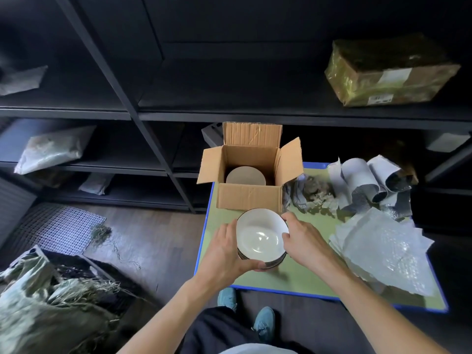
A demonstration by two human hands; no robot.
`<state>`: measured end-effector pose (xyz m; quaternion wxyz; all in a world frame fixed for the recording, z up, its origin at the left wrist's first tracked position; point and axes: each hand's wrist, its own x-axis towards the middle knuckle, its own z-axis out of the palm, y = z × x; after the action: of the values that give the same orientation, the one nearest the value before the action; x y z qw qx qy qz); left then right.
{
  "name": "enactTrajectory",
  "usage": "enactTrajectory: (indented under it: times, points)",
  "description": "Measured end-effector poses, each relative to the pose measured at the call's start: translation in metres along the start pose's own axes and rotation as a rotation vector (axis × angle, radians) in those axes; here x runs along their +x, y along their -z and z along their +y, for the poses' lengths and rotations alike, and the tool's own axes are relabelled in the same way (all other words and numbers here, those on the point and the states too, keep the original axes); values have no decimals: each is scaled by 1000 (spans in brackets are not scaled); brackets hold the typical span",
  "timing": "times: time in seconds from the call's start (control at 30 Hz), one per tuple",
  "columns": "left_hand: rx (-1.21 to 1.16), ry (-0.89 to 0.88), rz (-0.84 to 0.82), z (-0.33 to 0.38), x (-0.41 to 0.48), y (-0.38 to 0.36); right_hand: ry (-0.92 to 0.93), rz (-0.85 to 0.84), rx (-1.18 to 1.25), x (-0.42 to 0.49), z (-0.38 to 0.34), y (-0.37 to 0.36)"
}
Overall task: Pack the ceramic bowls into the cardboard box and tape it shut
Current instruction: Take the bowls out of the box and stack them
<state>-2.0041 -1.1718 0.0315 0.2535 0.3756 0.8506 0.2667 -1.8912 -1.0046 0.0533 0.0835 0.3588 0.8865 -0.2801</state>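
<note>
Partway at best: left hand (224, 254) and right hand (304, 241) clamp fingers round a white ceramic bowl (260, 236) at lower centre, just short of the open cardboard box (249, 199). A round pale thing (245, 176) sits inside; flaps (252, 134) are up and no tape is seen, so packing and sealing remain.

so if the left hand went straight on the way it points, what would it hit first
Probably the near wall of the cardboard box; the left hand, holding the bowls, points there, depth unclear.
</note>
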Motion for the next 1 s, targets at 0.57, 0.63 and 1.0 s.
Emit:
enactTrajectory:
  times: [0.57, 0.63, 1.0]
  points:
    - [207, -87, 24, -6, 17, 6, 86, 223, -213, 3, -4, -7]
    - [198, -129, 70, -2, 23, 12, 123, 252, -208, 6, -9, -1]
    - [343, -228, 277, -5, 95, 68, 161, 264, -191, 72, -46, 32]
